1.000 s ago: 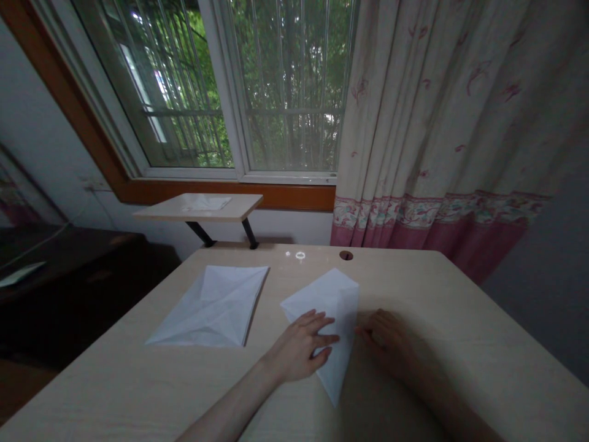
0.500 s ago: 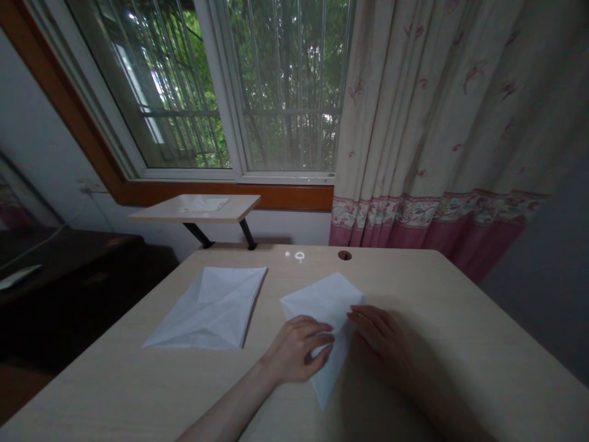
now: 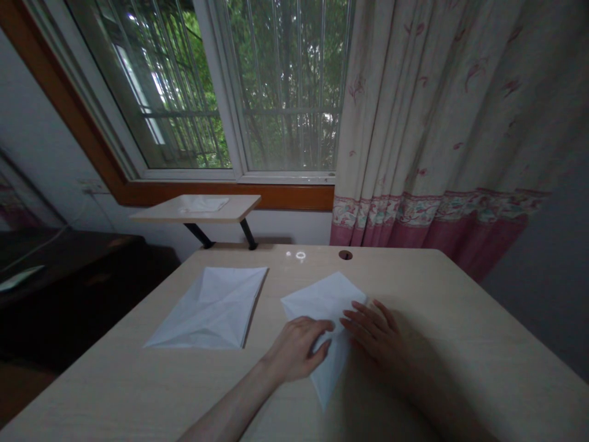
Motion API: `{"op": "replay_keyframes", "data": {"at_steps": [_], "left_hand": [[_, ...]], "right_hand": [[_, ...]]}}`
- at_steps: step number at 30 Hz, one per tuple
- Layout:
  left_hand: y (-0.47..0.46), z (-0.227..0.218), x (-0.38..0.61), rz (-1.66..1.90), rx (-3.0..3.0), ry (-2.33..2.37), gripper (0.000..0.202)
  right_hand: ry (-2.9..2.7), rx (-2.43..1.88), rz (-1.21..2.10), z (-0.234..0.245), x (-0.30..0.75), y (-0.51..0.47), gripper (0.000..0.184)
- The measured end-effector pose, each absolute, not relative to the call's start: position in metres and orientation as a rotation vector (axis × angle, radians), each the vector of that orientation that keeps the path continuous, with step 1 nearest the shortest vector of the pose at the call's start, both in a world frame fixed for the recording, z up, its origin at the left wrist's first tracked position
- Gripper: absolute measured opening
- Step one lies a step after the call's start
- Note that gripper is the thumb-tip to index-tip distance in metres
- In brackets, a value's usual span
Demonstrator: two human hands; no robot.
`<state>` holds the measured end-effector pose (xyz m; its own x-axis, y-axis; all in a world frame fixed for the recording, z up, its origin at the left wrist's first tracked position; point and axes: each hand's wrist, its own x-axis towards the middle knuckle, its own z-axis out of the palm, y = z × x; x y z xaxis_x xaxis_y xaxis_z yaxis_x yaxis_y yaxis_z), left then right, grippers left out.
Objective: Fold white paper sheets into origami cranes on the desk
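Note:
A folded sheet of white paper (image 3: 329, 293) lies on the desk in front of me, shaped like a kite with its long point toward me. On its left side rests my left hand (image 3: 299, 350), fingers bent over the paper and thumb held apart from them. My right hand (image 3: 377, 337) lies over the paper's right edge, its fingers stretched and slightly spread. Both hands touch the sheet from above without pinching it. They cover parts of its middle and right edge.
A stack of creased white paper (image 3: 214, 307) sits to the left on the pale wooden desk (image 3: 460, 344). Behind it stands a small raised shelf (image 3: 193, 215) holding a crumpled white piece (image 3: 207, 204). A round cable hole (image 3: 345, 255) is near the desk's back edge.
My right hand's fingers have spread and shifted slightly left over the paper. My left hand's fingers have drawn in a little. The paper has stayed in place.

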<state>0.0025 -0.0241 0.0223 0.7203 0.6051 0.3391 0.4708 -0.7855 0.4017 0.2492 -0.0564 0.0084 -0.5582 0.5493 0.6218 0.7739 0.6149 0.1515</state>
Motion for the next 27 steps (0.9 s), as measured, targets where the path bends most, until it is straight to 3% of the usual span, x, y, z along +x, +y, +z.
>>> {"op": "replay_keyframes", "data": {"at_steps": [6,11,19,22,27], "left_hand": [[-0.022,0.022,0.002,0.610,2.607,0.835,0.030],[-0.021,0.025,0.001,0.595,2.611,0.804,0.029],[-0.020,0.029,-0.004,0.828,2.646,0.535,0.072],[-0.021,0.025,-0.001,0.953,2.700,0.476,0.068],[-0.025,0.019,0.007,1.173,2.738,0.483,0.041]], "right_hand": [[-2.202,-1.070,-0.432,0.009,0.253,-0.059,0.022],[-2.239,-1.135,-0.245,0.013,0.260,-0.056,0.025],[-2.125,-1.249,-0.091,0.001,0.262,-0.051,0.028],[-2.153,-1.291,-0.054,0.001,0.263,-0.050,0.026],[-2.143,-1.319,-0.016,-0.002,0.264,-0.048,0.024]]}}
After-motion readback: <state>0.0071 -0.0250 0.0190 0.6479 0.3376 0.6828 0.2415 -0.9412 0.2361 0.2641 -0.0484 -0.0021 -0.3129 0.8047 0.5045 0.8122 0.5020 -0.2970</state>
